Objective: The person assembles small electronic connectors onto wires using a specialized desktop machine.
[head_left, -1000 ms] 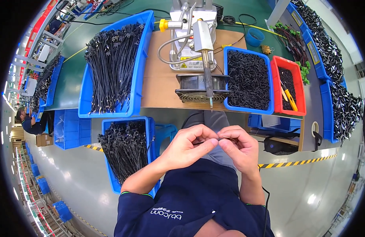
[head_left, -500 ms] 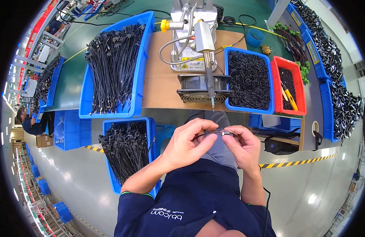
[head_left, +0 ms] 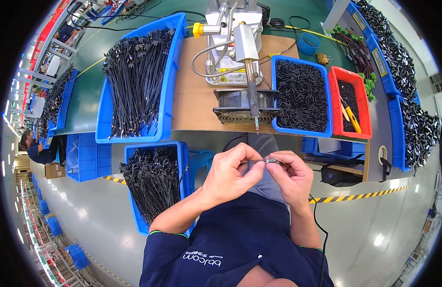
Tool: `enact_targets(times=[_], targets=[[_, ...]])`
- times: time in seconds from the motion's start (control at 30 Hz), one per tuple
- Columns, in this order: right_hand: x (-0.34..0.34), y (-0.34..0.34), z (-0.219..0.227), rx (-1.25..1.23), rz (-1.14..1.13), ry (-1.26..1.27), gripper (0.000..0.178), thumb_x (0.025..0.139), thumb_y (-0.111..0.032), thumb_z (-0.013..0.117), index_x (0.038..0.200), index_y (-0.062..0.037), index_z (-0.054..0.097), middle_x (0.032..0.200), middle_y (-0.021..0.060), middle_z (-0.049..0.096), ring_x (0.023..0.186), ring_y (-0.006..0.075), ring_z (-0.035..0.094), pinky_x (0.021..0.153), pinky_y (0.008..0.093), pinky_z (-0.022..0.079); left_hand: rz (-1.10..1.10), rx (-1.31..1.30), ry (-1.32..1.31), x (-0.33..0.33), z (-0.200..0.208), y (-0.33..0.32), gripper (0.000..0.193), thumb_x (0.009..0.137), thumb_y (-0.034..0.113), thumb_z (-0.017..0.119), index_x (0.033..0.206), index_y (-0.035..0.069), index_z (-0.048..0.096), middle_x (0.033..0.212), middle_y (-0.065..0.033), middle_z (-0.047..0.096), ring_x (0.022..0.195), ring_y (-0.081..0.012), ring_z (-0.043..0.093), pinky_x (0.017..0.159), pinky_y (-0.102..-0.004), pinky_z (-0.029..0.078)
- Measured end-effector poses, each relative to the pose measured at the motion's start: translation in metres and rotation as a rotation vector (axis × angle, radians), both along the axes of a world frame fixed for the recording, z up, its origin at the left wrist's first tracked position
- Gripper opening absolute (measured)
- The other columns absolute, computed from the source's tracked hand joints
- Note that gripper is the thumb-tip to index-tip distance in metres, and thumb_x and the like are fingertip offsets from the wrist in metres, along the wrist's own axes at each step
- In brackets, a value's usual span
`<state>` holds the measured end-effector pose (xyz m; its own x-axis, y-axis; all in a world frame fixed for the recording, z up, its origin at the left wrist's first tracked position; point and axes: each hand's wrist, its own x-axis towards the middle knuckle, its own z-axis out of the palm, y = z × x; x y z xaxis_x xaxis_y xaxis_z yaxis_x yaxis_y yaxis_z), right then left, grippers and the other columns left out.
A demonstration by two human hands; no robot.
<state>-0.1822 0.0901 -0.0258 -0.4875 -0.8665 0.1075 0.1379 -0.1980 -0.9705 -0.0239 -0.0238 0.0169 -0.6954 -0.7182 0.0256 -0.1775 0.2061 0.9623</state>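
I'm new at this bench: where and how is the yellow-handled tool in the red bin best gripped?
Probably by its yellow handle, coming from above on the person's side of the red bin, with the right hand, which is nearer. The handle slants toward that side, ending by the near wall, while the tool's dark end points away.

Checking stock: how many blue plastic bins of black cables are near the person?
2: the upper blue plastic bin on the green workbench; the lower blue plastic bin below its near edge. More may be hidden.
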Motion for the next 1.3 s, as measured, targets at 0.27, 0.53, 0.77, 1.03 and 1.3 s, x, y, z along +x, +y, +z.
enact_targets(times=[0.27, 0.53, 0.77, 1.03, 1.3], targets=[[-0.002, 0.002, -0.002, 0.005, 0.023, 0.019, 0.023, 0.094, 0.005, 0.078, 0.117, 0.002, 0.075, 0.117, 0.0071, 0.071, 0.074, 0.0001, 0.052, 0.062, 0.017, 0.039, -0.017, 0.151, 0.049, -0.001, -0.011, -0.002, 0.008, 0.096, 0.003, 0.073, 0.1, 0.001, 0.066, 0.084, 0.0037, 0.067, 0.068, 0.0012, 0.045, 0.059, -0.0205, 0.039], [-0.006, 0.003, 0.018, 0.124, -0.083, 0.305, 0.012, 0.105, -0.003, 0.067, 0.114, 0.0029, 0.072, 0.085, 0.0044, 0.074, 0.073, 0.0046, 0.062, 0.063, 0.0226, 0.049, 0.006, 0.171, 0.042, 0.001, -0.006, -0.011, 0.008, 0.094, 0.001, 0.072, 0.096, 0.0, 0.065, 0.094, -0.0037, 0.077, 0.069, 0.0018, 0.049, 0.059, -0.0202, 0.041], [0.001, -0.008, 0.016, -0.049, -0.209, 0.649, 0.012, 0.091, 0.002, 0.077, 0.095, -0.0016, 0.066, 0.095, 0.0127, 0.075, 0.081, 0.021, 0.07, 0.066, 0.0297, 0.055, 0.063, 0.027, 0.034, -0.004, 0.005, -0.017, 0.009, 0.088, 0.005, 0.075, 0.092, 0.0, 0.069, 0.07, -0.0001, 0.065, 0.056, -0.0029, 0.043, 0.051, -0.0257, 0.037], [0.007, -0.025, 0.017, -0.202, -0.226, 0.759, 0.022, 0.079, 0.009, 0.077, 0.093, -0.0003, 0.063, 0.109, 0.0173, 0.073, 0.09, 0.0311, 0.07, 0.077, 0.0386, 0.059, 0.083, -0.024, 0.041, -0.003, 0.004, -0.019, 0.011, 0.087, 0.007, 0.075, 0.092, 0.0, 0.068, 0.073, -0.0027, 0.068, 0.054, -0.0046, 0.044, 0.049, -0.0266, 0.037], [0.01, -0.034, 0.018, -0.212, -0.284, 0.797, 0.022, 0.078, 0.01, 0.076, 0.092, 0.0, 0.062, 0.108, 0.0174, 0.072, 0.09, 0.032, 0.07, 0.075, 0.0385, 0.06, 0.08, -0.047, 0.019, -0.006, 0.008, -0.026, 0.011, 0.087, 0.007, 0.075, 0.092, 0.0, 0.068, 0.076, -0.0042, 0.069, 0.057, -0.0055, 0.05, 0.051, -0.0268, 0.04]])
